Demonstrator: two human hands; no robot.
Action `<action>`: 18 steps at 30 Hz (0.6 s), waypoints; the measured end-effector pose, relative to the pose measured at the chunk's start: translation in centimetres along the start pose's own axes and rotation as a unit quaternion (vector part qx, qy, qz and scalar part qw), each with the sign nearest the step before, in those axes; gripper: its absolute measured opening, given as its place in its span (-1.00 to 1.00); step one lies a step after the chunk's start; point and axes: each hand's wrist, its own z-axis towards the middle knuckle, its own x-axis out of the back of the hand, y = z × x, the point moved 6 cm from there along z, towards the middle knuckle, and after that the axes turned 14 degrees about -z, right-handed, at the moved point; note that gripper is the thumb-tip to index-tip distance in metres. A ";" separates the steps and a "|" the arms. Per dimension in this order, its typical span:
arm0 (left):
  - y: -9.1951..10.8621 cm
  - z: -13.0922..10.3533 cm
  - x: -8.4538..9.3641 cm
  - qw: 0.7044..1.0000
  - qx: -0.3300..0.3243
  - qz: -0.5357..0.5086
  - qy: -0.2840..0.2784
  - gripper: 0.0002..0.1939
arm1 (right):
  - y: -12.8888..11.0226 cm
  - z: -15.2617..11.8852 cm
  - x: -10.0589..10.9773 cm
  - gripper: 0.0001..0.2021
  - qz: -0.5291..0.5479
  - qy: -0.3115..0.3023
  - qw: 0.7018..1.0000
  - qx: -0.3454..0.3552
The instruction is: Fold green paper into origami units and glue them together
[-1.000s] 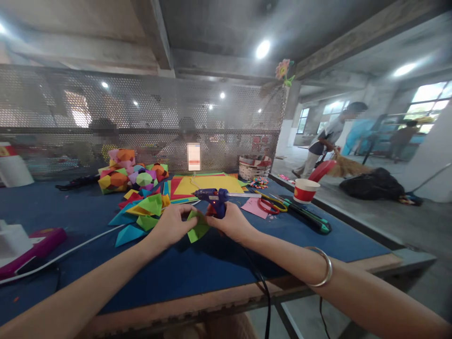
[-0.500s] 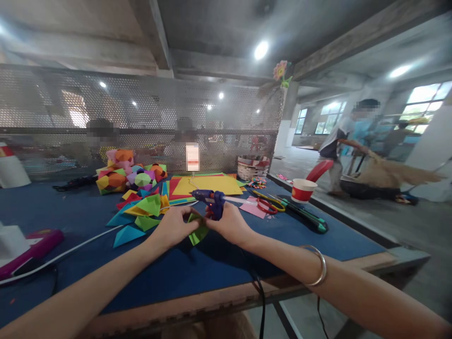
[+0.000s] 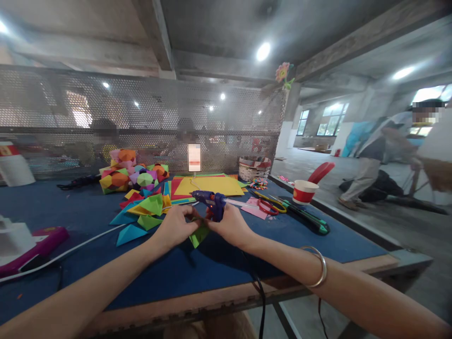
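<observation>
At the far left edge a pink and white device (image 3: 24, 247) lies on the blue table (image 3: 88, 216), its white cable (image 3: 92, 238) running toward your work so it stays within reach. Next come loose folded paper units (image 3: 143, 212) in green, cyan and yellow, heaped just left of your hands, probably so you can take one without stretching; behind them sit finished paper balls (image 3: 132, 174) by the mesh screen (image 3: 141, 117). Your left hand (image 3: 173, 228) is curled shut, pinching the green folded paper piece (image 3: 198, 234), which hangs just above the table between both hands. Your right hand (image 3: 231, 226) meets it there, fingers closed on the same piece from the other side, so the fold is braced on two edges. The blue glue gun (image 3: 213, 201) stands just behind your fingers, nozzle pointing left, its black cord (image 3: 259, 292) dropping over the near table edge. Further right lie sheets of coloured paper (image 3: 208, 184), red-handled scissors (image 3: 266, 205), a green cutter (image 3: 310, 219) and a red paper cup (image 3: 304, 191), near but apart from your grip
</observation>
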 end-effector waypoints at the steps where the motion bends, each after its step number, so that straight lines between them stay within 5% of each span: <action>1: -0.1 0.1 0.1 1.000 -0.002 -0.003 0.000 -0.77 | 0.0 0.0 0.0 -0.87 0.001 0.000 1.000 0.003; 18: -0.6 0.4 -0.1 1.000 0.007 0.006 -0.011 -0.78 | 0.2 0.3 0.1 -0.87 0.002 0.005 1.000 0.005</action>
